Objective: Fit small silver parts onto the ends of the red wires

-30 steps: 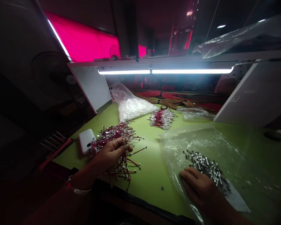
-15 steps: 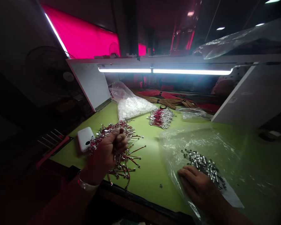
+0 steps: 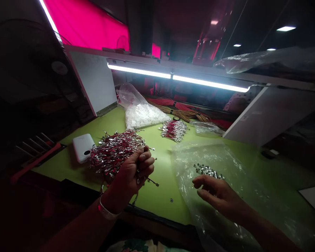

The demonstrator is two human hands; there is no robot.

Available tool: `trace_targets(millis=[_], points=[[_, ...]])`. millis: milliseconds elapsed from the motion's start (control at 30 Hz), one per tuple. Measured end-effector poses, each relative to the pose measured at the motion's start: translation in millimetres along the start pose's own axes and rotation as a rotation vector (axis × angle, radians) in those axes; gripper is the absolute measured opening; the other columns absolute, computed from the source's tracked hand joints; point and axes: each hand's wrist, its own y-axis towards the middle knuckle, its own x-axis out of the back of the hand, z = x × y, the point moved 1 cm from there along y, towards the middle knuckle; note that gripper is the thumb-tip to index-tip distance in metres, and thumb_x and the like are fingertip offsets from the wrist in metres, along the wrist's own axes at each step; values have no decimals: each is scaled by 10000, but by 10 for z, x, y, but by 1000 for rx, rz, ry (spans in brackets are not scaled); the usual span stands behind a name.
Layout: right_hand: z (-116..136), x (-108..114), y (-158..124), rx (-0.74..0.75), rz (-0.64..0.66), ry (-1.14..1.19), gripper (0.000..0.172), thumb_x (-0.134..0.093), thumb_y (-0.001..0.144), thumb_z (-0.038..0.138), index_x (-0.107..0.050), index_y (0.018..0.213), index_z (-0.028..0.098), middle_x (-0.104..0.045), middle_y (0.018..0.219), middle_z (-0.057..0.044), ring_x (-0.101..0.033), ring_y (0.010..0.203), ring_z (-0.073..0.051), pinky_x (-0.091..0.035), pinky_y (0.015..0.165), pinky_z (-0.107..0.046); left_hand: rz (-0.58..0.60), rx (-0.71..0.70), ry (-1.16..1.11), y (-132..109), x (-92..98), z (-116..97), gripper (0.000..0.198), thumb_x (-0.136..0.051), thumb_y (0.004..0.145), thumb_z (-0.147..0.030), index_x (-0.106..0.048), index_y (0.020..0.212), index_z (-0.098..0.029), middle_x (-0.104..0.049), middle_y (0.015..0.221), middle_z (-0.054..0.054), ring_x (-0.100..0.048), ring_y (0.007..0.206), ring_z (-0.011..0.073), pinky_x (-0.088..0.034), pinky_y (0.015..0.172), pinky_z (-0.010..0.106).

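My left hand (image 3: 140,169) is closed at the front edge of a heap of short red wire leads (image 3: 112,150) with shiny metal terminals. A terminal end (image 3: 138,179) pokes out below its fingers, so it grips at least one lead; the rest of the grip is hidden. My right hand (image 3: 216,190) hovers over small metal fittings (image 3: 208,170) on a clear plastic bag (image 3: 183,178). Its thumb and forefinger are apart, and nothing shows between them. The hand covers part of the fittings. One loose metal piece (image 3: 171,200) lies on the green tabletop (image 3: 164,185) between both hands.
A white power bank (image 3: 83,148) sits left of the heap. Behind stand a bag of white connectors (image 3: 144,117), a sorted bundle of red leads (image 3: 174,130) and long wire coils (image 3: 183,112). White panels (image 3: 93,82) flank the bench beneath a tube light (image 3: 210,83).
My left hand has moved right and slightly down relative to the heap. My right hand has shifted up over the fittings, with thumb and forefinger now parted. The camera view has tilted.
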Motion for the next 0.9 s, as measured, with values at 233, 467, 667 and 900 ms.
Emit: trace_targets(millis=[233, 467, 667, 900], points=[[481, -326, 91, -223, 222, 535, 423, -653, 874, 261, -570, 1286, 214, -666, 1099, -75, -635, 713, -120, -540, 646, -269, 39, 189, -74, -60, -148, 391, 191, -462, 997, -139, -543, 823, -139, -378, 596, -81, -378, 423, 38, -264, 348, 142], [670, -681, 93, -346, 221, 713, 285, -705, 805, 377, -588, 674, 153, -522, 518, 47, -370, 421, -43, -258, 407, -181, -144, 63, 108, -28, -22, 534, 152, -447, 997, -137, -555, 890, -150, -527, 637, -36, -523, 517, 87, -506, 537, 221], [684, -685, -28, -441, 151, 949, 424, -783, 739, 522, -555, 705, 166, -533, 513, 56, -392, 401, -45, -268, 405, -176, -232, 54, 163, -78, 192, 578, 88, -579, 950, -192, -606, 988, -117, -518, 625, -56, -394, 432, 37, -350, 420, 148], [588, -836, 45, -447, 55, 927, 400, -756, 781, 503, -573, 758, 148, -645, 627, 12, -494, 411, -47, -310, 425, -164, -120, 225, 426, -286, 206, 796, 471, -853, 724, -301, -671, 1117, -115, -503, 675, -68, -379, 468, 12, -301, 450, 140]])
